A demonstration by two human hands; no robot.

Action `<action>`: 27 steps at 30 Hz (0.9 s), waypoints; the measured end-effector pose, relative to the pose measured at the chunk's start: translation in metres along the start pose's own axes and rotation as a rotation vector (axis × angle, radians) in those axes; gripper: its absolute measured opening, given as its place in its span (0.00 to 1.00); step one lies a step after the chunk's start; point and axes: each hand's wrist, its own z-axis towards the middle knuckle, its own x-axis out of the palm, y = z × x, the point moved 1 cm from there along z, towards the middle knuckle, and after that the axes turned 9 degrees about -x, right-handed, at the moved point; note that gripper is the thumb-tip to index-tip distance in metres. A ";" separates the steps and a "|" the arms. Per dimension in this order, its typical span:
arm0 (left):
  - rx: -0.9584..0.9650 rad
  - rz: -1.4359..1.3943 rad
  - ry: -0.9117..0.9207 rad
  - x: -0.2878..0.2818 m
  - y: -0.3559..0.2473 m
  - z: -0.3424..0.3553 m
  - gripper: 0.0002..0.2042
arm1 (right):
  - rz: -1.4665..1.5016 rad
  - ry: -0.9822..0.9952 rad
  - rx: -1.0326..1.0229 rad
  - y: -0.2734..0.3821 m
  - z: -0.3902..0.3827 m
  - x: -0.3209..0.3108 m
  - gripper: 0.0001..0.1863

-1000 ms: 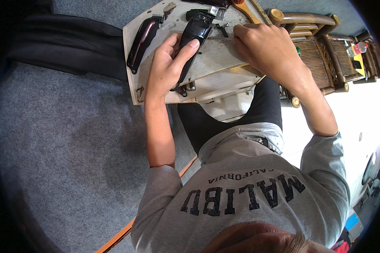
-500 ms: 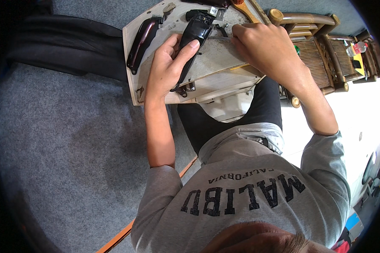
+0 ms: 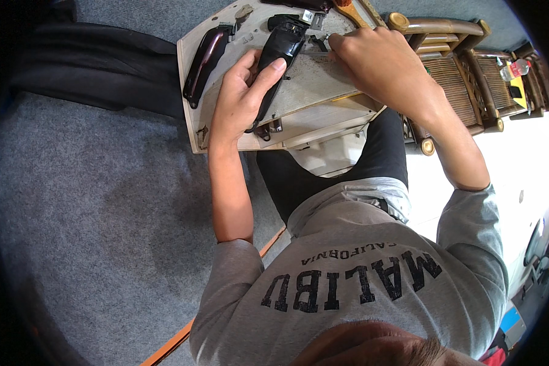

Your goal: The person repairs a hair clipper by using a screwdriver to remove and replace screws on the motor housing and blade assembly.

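My left hand [image 3: 245, 91] is wrapped round a black hair clipper [image 3: 282, 52], thumb lying along its body. The clipper lies tilted over the wooden workboard [image 3: 314, 79], its blade end pointing away from me and its head looking bare of a blade. To its right, my right hand [image 3: 387, 67] is closed, fingers curled and pinched beside some small dark metal parts [image 3: 318, 43]. What those fingers hold, if anything, is hidden by the hand. Near the clipper's head lie small silver blade pieces [image 3: 313, 18]. A dark red clipper [image 3: 206, 64] rests to the left of my left hand.
A wooden-handled brush [image 3: 352, 12] and another dark clipper [image 3: 299, 3] lie at the board's far edge. Small metal parts [image 3: 268, 129] sit in the near tray. Bamboo chairs [image 3: 448, 79] stand at the right, with a bottle [image 3: 515, 70]. A black cloth [image 3: 97, 67] spreads leftward.
My right hand has shifted slightly left, closer to the clipper and the small dark parts. My left hand and the clipper have hardly moved.
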 end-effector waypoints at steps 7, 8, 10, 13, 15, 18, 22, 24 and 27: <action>0.002 -0.064 0.041 -0.006 0.011 0.005 0.13 | 0.065 0.050 0.051 -0.001 -0.002 -0.001 0.07; -0.001 -0.070 0.043 -0.007 0.012 0.005 0.13 | 0.071 0.020 0.049 -0.001 -0.002 0.000 0.07; -0.011 -0.083 0.027 -0.007 0.013 0.004 0.13 | 0.080 0.022 0.048 -0.002 -0.003 -0.001 0.07; 0.006 -0.089 0.010 -0.004 0.009 0.003 0.14 | 0.092 0.024 0.045 -0.002 -0.003 -0.002 0.09; 0.000 -0.086 0.010 -0.005 0.010 0.003 0.14 | 0.095 0.024 0.043 -0.002 -0.003 -0.003 0.09; -0.006 -0.091 0.014 -0.007 0.011 0.003 0.13 | 0.098 0.030 0.049 -0.003 -0.003 0.000 0.09; -0.008 -0.169 -0.011 0.002 0.000 -0.001 0.13 | 0.111 0.034 0.064 -0.004 -0.004 0.002 0.09; -0.007 -0.102 0.001 -0.005 0.000 -0.003 0.16 | 0.109 0.030 0.054 -0.005 -0.005 -0.003 0.09; 0.012 -0.060 -0.033 -0.007 -0.002 -0.008 0.16 | 0.150 0.023 0.070 -0.007 -0.011 -0.011 0.10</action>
